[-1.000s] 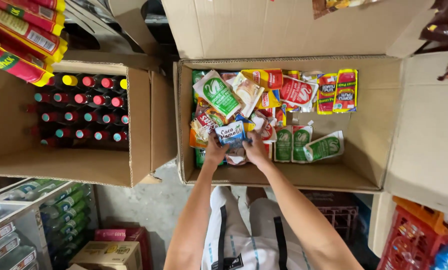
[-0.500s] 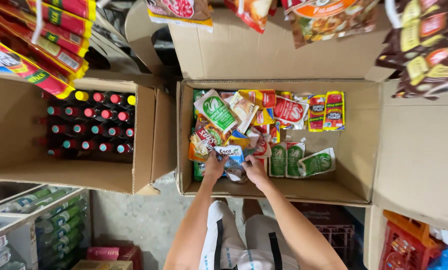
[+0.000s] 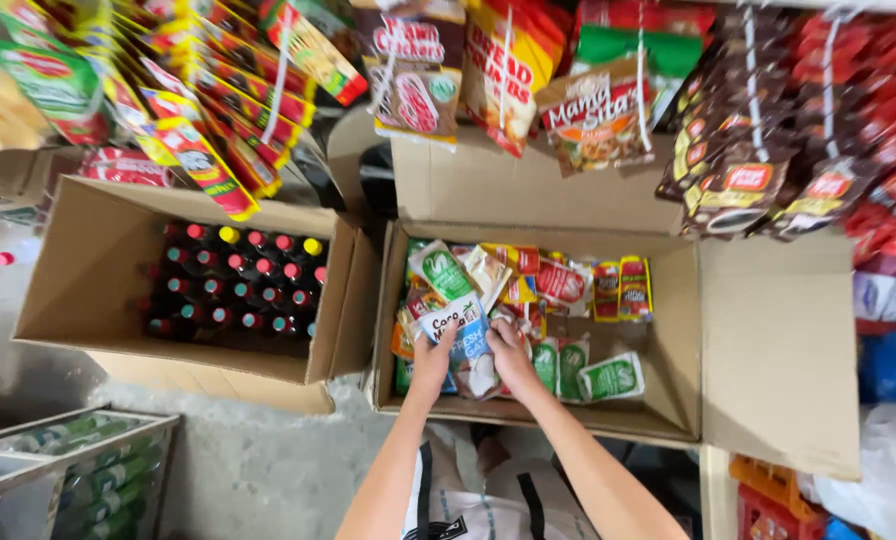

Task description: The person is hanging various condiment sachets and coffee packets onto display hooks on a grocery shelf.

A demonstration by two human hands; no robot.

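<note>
A blue-and-white pouch (image 3: 465, 340) is lying atop the sachets in the cardboard box (image 3: 668, 400); both the left hand (image 3: 433, 358) and right hand (image 3: 508, 352) are pinching it, fingers closed on its edges. It looks light, soft and crinkly, best gripped by its sealed edges.

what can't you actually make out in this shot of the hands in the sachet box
- Head view: the blue-and-white sachet is partly covered by the left hand and right hand, so its lower edge is hidden.
- Packets deeper in the cardboard box are buried under the top layer.
- The bottles show only caps; their bodies are in shadow.
- The hanging packs are cut off by the top edge.
</note>
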